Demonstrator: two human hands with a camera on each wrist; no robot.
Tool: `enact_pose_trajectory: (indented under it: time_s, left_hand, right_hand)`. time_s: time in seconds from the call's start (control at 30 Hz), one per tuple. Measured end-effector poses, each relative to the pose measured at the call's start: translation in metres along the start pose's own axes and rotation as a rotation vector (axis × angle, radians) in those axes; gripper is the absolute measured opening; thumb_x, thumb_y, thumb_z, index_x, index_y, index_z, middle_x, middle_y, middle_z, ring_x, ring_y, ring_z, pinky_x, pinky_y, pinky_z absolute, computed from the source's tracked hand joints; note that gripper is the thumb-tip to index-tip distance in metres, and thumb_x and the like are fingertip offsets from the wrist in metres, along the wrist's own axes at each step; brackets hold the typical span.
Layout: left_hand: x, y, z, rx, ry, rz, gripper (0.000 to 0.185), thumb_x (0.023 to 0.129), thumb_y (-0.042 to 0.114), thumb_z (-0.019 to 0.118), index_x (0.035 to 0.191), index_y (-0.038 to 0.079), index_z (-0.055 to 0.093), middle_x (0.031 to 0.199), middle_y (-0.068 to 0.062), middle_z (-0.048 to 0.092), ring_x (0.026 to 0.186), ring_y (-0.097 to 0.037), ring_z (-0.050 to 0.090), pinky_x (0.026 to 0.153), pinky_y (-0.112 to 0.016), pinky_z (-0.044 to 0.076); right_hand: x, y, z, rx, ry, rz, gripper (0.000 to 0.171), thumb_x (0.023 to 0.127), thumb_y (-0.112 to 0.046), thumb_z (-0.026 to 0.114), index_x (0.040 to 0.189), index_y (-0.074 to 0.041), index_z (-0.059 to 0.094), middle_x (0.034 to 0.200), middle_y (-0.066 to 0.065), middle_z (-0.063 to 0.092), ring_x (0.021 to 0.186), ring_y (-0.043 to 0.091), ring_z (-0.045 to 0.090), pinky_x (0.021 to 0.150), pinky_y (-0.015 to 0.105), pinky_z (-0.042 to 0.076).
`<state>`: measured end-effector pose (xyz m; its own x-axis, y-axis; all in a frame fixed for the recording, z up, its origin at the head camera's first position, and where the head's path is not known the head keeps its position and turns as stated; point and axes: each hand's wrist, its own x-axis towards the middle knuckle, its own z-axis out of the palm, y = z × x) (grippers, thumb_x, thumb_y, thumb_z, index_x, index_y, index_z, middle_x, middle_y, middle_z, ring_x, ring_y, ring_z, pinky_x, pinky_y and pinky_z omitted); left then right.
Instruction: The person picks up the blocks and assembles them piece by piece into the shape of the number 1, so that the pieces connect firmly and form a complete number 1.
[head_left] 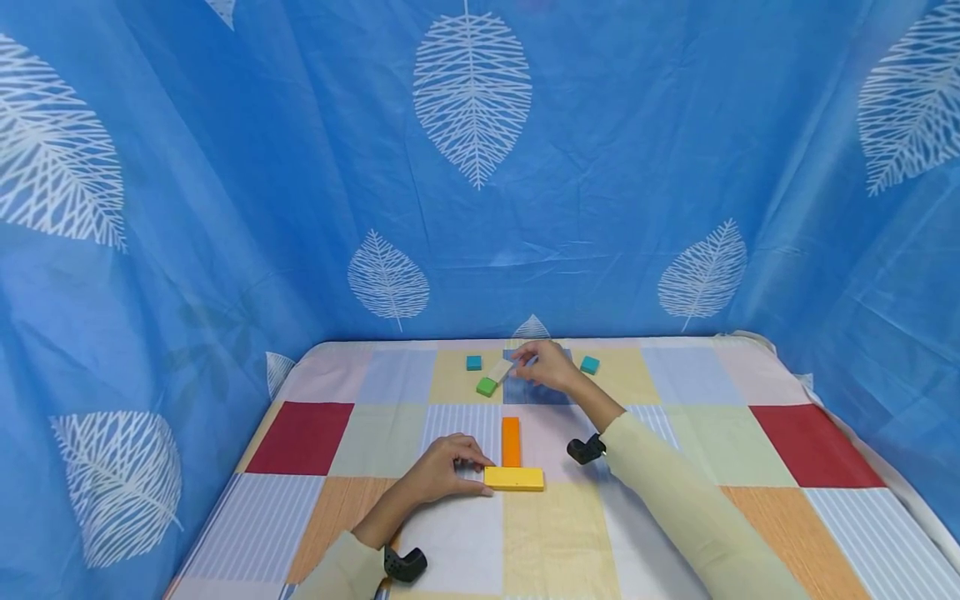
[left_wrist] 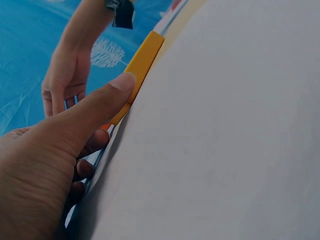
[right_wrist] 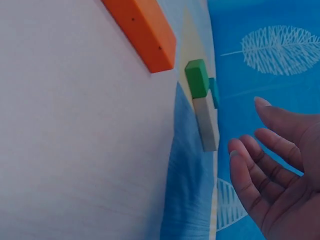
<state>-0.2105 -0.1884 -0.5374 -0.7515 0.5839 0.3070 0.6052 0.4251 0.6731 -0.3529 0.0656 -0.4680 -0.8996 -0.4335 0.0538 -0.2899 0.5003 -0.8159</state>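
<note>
With thumb on the near side and fingers at the far side, my left hand (head_left: 447, 471) pinches the left end of a long yellow block (head_left: 514, 479). An orange block (head_left: 511, 442) lies behind it, its near end at the yellow block's far side, so the two form a T. Farther back, my right hand (head_left: 546, 365) hovers with relaxed, parted fingers beside a whitish block (head_left: 500, 371). In the right wrist view nothing lies between those fingers (right_wrist: 245, 185). A green block (right_wrist: 197, 78) adjoins one end of the whitish block.
Two small teal blocks lie at the back, one teal block (head_left: 474, 362) left of the whitish one and another teal block (head_left: 590, 365) right of my right hand. A patchwork cloth (head_left: 390, 433) covers the table. Blue leaf-print curtains (head_left: 600, 167) surround its back and sides.
</note>
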Motion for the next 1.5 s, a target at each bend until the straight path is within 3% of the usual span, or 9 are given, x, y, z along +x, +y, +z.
enact_pose_trajectory:
  time_s: [0.2, 0.57, 0.83, 1.0, 1.17, 1.37, 1.5]
  left_hand:
    - [0.0, 0.0, 0.0, 0.006, -0.005, 0.001, 0.031, 0.077, 0.038, 0.089, 0.104, 0.024, 0.082, 0.085, 0.014, 0.065, 0.08, -0.004, 0.055, 0.072, -0.022, 0.045]
    - [0.0, 0.0, 0.0, -0.004, -0.008, 0.0, 0.031, 0.077, 0.037, 0.089, 0.104, 0.023, 0.082, 0.085, 0.014, 0.065, 0.08, -0.004, 0.055, 0.072, -0.021, 0.045]
    - [-0.001, 0.0, -0.001, -0.007, -0.003, 0.011, 0.03, 0.077, 0.036, 0.089, 0.103, 0.022, 0.082, 0.085, 0.013, 0.066, 0.081, -0.003, 0.055, 0.072, -0.021, 0.045]
    - [0.0, 0.001, -0.002, -0.006, -0.005, -0.002, 0.031, 0.077, 0.037, 0.089, 0.103, 0.023, 0.082, 0.086, 0.014, 0.065, 0.081, -0.003, 0.055, 0.073, -0.022, 0.046]
    - [0.0, 0.002, -0.002, -0.002, -0.008, -0.015, 0.031, 0.077, 0.036, 0.09, 0.103, 0.022, 0.082, 0.086, 0.015, 0.065, 0.082, -0.004, 0.055, 0.073, -0.022, 0.046]
    - [0.0, 0.003, -0.002, -0.001, -0.01, -0.017, 0.031, 0.077, 0.035, 0.09, 0.103, 0.022, 0.082, 0.086, 0.015, 0.065, 0.082, -0.004, 0.055, 0.073, -0.022, 0.046]
    - [0.0, 0.003, -0.002, -0.004, -0.008, -0.01, 0.03, 0.077, 0.033, 0.09, 0.103, 0.021, 0.082, 0.086, 0.013, 0.065, 0.081, -0.004, 0.055, 0.073, -0.021, 0.046]
  right_hand:
    - [0.006, 0.006, 0.005, 0.003, -0.024, -0.001, 0.038, 0.088, -0.01, 0.079, 0.123, 0.003, 0.069, 0.101, 0.012, 0.071, 0.079, 0.024, 0.069, 0.065, 0.039, 0.058]
    - [0.018, 0.028, 0.014, 0.214, -0.045, 0.067, 0.043, 0.09, -0.001, 0.074, 0.132, 0.001, 0.064, 0.113, 0.018, 0.064, 0.082, 0.024, 0.065, 0.067, 0.035, 0.055]
    - [0.023, 0.034, 0.016, 0.273, -0.086, 0.084, 0.049, 0.089, 0.005, 0.072, 0.137, 0.0, 0.062, 0.106, 0.016, 0.058, 0.071, 0.018, 0.052, 0.062, 0.031, 0.048]
    - [0.028, 0.036, 0.017, 0.21, -0.107, 0.038, 0.054, 0.087, 0.005, 0.074, 0.139, -0.003, 0.061, 0.102, 0.015, 0.057, 0.062, 0.018, 0.047, 0.058, 0.031, 0.046]
    - [0.028, 0.035, 0.018, 0.076, -0.125, -0.011, 0.055, 0.088, 0.002, 0.075, 0.141, -0.005, 0.06, 0.105, 0.016, 0.058, 0.068, 0.018, 0.05, 0.058, 0.03, 0.048]
    - [0.028, 0.032, 0.019, 0.002, -0.155, -0.042, 0.05, 0.09, 0.003, 0.072, 0.139, -0.005, 0.062, 0.11, 0.017, 0.061, 0.078, 0.02, 0.053, 0.061, 0.03, 0.049]
    - [0.029, 0.033, 0.021, -0.025, -0.148, -0.044, 0.047, 0.09, 0.005, 0.071, 0.136, -0.005, 0.065, 0.107, 0.016, 0.061, 0.071, 0.018, 0.052, 0.059, 0.03, 0.049]
